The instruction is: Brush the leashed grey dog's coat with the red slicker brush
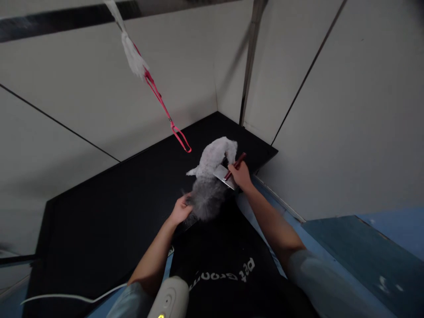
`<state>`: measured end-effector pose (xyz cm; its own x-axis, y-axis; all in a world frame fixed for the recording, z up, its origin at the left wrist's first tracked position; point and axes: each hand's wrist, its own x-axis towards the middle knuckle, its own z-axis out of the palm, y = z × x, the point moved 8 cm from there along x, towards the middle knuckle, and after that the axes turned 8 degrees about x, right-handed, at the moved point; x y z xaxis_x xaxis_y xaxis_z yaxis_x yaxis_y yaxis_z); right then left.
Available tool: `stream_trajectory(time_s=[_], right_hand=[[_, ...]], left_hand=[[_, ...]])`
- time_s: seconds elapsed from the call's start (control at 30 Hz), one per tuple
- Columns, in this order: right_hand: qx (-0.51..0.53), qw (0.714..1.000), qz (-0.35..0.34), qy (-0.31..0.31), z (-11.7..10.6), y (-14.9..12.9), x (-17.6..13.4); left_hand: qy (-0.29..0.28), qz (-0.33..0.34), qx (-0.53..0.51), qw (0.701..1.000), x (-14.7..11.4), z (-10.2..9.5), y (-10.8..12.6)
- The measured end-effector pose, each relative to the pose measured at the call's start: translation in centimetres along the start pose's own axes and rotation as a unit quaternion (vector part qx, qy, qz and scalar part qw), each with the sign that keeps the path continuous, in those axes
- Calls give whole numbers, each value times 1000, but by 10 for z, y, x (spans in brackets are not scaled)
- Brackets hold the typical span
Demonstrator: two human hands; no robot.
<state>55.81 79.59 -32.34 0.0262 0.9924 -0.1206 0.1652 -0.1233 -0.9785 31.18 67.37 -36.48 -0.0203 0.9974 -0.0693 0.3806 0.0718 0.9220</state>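
A small dog [217, 152] with short white curls on its body and a fluffy grey end [208, 198] is on the black table, close to my apron. My right hand [241, 174] grips the dark red handle of a slicker brush [228, 176], whose flat metal head lies against the dog's right side where white meets grey. At the left of the grey fur, my left hand [182, 209] has its fingers bent around the edge of the coat. The fingertips are partly hidden in the hair, and the grey fur looks blurred.
A pink loop leash [162, 104], tied with white material, hangs from a metal bar [66, 22] above the black table [109, 212]. Pale walls [331, 110] enclose the far sides. A white device [169, 298] and a white cable [74, 297] are near my body.
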Motion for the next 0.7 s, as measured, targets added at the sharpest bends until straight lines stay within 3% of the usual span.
stream_trajectory(time_s=[0.03, 0.13, 0.17, 0.27, 0.3, 0.33, 0.43, 0.47, 0.57, 0.6, 0.7], right_hand=[[10, 1000, -2, -1, 0, 3, 3], [52, 988, 8, -144, 22, 13, 6], [52, 986, 17, -155, 23, 16, 7], [19, 1000, 21, 1, -4, 24, 15], [19, 999, 13, 31, -9, 24, 15], [28, 999, 3, 23, -6, 23, 14], [62, 987, -4, -150, 26, 21, 10], [53, 989, 3, -139, 26, 22, 12], [20, 999, -3, 28, 1, 21, 20], [22, 999, -19, 32, 1, 19, 21], [42, 991, -41, -116, 29, 16, 21]], left_hand=[[-10, -2, -1, 1000, 1, 1, 0], [-30, -4, 9, 1000, 4, 4, -1], [-32, 0, 14, 999, 5, 5, -1], [-44, 8, 17, 999, 6, 7, -3], [-47, 7, 17, 999, 6, 8, -5], [-47, 4, 19, 999, 5, 8, -8], [-29, -8, 30, 999, 4, 5, -20], [-25, -12, 30, 999, 3, 5, -24], [-13, -18, 29, 999, -1, 5, -32], [-8, -20, 30, 999, -2, 4, -33], [-1, -31, 34, 999, -5, 3, -36]])
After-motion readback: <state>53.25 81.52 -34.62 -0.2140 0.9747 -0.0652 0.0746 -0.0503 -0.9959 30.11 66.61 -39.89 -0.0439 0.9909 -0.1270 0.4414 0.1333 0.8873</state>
